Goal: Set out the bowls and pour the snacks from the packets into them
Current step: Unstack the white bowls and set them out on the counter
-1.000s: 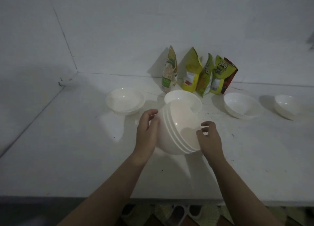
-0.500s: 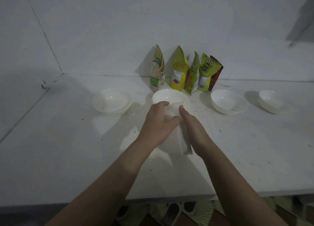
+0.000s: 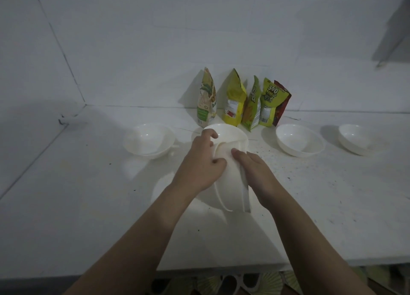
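left hand (image 3: 199,166) gripping stacked bowls (image 3: 230,183), now turned edge-on, right hand (image 3: 255,170) alongside

Nested white bowls (image 3: 230,179) stand tilted on edge mid-table. Four white bowls (image 3: 149,142) sit in a row before five upright snack packets (image 3: 235,101)

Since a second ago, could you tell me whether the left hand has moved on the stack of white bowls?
Yes. The left hand moved from the stack's side up over its top edge, toward the snack packets.
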`<state>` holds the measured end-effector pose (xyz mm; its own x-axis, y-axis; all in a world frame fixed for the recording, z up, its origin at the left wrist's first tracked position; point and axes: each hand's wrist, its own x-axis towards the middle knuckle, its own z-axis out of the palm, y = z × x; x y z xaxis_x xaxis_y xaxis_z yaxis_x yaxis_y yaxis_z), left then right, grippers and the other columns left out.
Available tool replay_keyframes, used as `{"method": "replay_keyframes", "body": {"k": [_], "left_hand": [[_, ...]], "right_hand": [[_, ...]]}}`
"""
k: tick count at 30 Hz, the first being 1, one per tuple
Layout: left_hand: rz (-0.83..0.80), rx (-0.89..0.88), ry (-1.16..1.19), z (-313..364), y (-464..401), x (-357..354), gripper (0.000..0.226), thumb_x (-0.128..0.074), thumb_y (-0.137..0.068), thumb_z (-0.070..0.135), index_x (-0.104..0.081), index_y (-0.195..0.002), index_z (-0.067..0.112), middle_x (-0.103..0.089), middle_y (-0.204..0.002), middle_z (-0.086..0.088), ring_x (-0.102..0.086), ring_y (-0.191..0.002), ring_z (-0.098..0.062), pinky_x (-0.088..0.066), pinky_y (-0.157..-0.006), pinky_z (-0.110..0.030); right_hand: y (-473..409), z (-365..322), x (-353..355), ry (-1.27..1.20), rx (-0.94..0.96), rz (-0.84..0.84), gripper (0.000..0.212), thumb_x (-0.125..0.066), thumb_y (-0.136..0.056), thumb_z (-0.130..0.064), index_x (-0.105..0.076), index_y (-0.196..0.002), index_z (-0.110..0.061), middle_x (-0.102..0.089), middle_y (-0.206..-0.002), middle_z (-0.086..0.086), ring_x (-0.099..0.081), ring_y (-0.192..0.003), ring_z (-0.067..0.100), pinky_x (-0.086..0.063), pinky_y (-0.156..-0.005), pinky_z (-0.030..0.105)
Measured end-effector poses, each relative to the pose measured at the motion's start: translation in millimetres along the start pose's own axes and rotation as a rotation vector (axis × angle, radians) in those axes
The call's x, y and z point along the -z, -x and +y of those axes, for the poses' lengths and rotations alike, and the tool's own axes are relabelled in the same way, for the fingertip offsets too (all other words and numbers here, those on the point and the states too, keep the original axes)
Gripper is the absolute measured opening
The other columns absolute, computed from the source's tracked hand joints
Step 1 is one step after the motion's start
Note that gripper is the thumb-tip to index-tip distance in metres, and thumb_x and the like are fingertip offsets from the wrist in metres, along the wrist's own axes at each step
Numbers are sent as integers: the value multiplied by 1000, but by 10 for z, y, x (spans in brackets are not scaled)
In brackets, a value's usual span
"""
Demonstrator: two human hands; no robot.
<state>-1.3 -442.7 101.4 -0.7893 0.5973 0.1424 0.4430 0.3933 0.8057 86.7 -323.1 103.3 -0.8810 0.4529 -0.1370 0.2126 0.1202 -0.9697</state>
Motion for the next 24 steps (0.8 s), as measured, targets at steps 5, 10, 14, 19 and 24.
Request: {"method": "replay_keyframes", "body": {"k": [5,10,14,19,24], "left_hand": [[50,55,-6,-274,-51,92,39,-50,-87,11,-40,-122,25,-51,-124,3,-56,-102,-19,-45,-81,-33],[136,175,22,-607,-40,251,34,-47,-88,3,-47,-118,20,-57,-114,2,-58,-99,-24,-44,-79,-32],[162,252,-4,-909,-12,343,40,-47,-78,-6,-53,-113,13,-62,-113,-6,-59,-104,-28,-47,-86,-34],[178,302,-40,-1053,57,300,40,-46,-80,-6,-56,-113,15,-64,-120,-5,-59,-102,-23,-46,-85,-30],[220,37,-187,-924,67,260,35,-54,-86,6,-57,-119,18,-58,-123,-1,-54,-110,-22,-45,-92,-34]], "right_hand": [[56,-36,-35,-82,26,164,20,-46,-101,-42,-62,-98,-29,-67,-102,-4,-62,-93,16,-47,-77,33],[170,-95,-45,-181,160,286,22,-44,-103,-36,-62,-89,-33,-69,-81,-15,-65,-78,2,-45,-65,23],[203,-96,-82,-185,261,333,22,-42,-104,-30,-58,-91,-38,-65,-77,-40,-62,-76,-18,-46,-68,16],[201,-146,-188,-176,323,339,27,-42,-105,-24,-54,-88,-42,-61,-75,-46,-58,-77,-24,-45,-59,-1],[159,-152,-247,-123,350,341,25,-42,-104,-27,-52,-89,-44,-60,-77,-48,-57,-80,-25,-45,-59,1]]}}
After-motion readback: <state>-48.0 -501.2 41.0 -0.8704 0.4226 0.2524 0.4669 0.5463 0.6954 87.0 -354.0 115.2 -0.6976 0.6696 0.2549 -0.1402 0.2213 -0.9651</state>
